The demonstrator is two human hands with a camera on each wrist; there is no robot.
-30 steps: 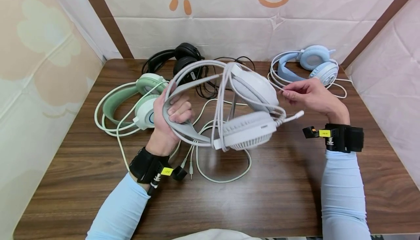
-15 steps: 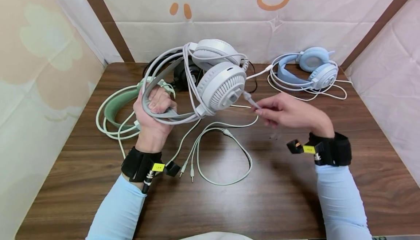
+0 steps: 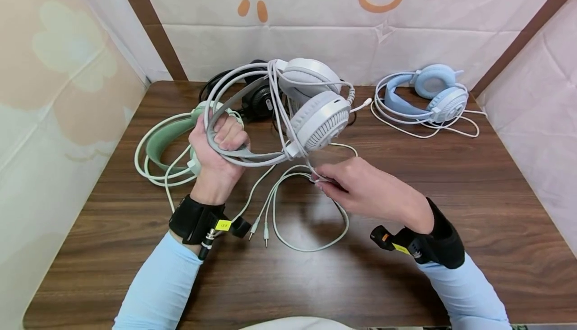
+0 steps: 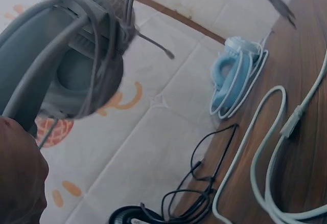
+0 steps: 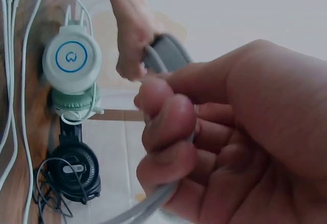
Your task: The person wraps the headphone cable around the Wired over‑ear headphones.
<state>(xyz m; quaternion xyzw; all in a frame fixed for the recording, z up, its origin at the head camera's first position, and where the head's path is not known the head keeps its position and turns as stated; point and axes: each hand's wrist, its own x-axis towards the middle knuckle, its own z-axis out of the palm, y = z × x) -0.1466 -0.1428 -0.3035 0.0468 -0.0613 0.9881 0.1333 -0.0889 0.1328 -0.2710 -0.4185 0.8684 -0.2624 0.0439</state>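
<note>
My left hand (image 3: 216, 152) grips the grey headband of a white headset (image 3: 319, 122), held up above the table. Several loops of its pale cable are wound around the headband and ear cups. A thin microphone boom (image 3: 362, 104) sticks out to the right of the cups. Below the cups, my right hand (image 3: 360, 187) pinches the headset's cable (image 5: 156, 198) between thumb and fingers. In the left wrist view, a cable end with plugs (image 4: 278, 6) hangs in the air near the right hand. Part of the cable is hidden inside the right hand.
A green headset (image 3: 158, 144) lies at left behind the left hand, its cable (image 3: 344, 227) looped across the middle. Black headphones (image 3: 259, 102) sit at the back, partly hidden. A light blue headset (image 3: 446, 104) lies at back right on the wooden table (image 3: 496, 195).
The right hand has moved left and toward the body, and now pinches the cable below the ear cups. The left hand moved left and up with the headset, then slightly back right.
</note>
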